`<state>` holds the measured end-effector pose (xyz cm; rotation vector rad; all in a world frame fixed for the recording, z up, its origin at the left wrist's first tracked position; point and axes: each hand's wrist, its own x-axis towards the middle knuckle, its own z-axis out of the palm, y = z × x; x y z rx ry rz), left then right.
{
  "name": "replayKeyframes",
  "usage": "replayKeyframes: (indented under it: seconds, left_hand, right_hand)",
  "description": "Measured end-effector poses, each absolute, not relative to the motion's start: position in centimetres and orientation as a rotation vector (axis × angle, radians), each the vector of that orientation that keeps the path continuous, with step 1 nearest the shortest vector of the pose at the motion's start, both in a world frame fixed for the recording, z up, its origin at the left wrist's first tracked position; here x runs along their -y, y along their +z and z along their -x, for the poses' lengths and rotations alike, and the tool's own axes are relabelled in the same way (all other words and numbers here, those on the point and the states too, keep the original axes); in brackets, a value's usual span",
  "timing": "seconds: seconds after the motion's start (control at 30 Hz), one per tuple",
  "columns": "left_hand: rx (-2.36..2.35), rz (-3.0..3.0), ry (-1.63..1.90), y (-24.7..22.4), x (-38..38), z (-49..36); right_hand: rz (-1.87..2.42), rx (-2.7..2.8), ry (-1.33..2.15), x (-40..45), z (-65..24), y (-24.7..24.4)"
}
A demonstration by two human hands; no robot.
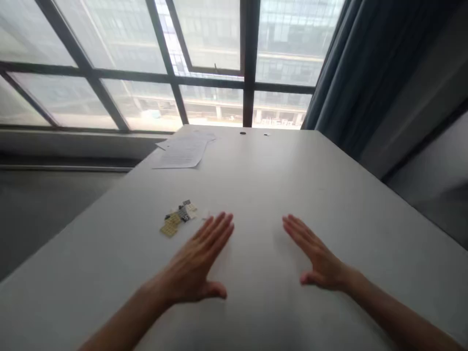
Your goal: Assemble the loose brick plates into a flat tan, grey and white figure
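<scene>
Both hands are stretched out over a white table (256,185), apart from each other, with nothing held in either. My left hand (199,263) has its fingers straight and its thumb spread out to the side. Just beyond and left of it lies a small heap of flat tan, grey and white pieces (179,218), perhaps building-block parts; they are too small to name surely. A small whitish piece (205,214) shows near the left fingertips, partly hidden. My right hand (316,258) is likewise flat with its thumb apart, over bare tabletop. Whether either hand touches the table, I cannot tell.
Printed paper sheets (183,150) lie overlapping at the table's far left edge. A dark round spot (243,133) and a small dark-and-white item (266,134) are near the far edge. Framed windows (215,83) stand behind, and a dark blue curtain (351,73) hangs at the right.
</scene>
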<state>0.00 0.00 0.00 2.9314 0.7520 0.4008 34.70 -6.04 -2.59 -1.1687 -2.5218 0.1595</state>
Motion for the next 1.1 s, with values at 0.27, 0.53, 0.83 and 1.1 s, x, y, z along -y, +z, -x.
replayKeyframes:
  seconds: [0.27,0.53,0.83,1.1]
  left_hand:
    - [-0.559,-2.761,0.027,-3.9,0.5,-1.4]
    - [-0.575,-2.756,0.059,-3.8,0.9,-2.9]
    - [-1.256,-2.705,0.821,-5.0,-4.2,2.9]
    - [-1.741,-2.533,0.369,-6.8,-12.3,8.2]
  right_hand:
    - [1.126,2.828,0.517,6.0,-32.6,-4.2]
    - [1.13,2.801,0.476,6.4,-33.9,-3.9]
    - [1.245,2.602,0.224,7.2,-33.2,-5.6]
    - [1.377,2.529,0.174,5.8,-30.9,-6.3]
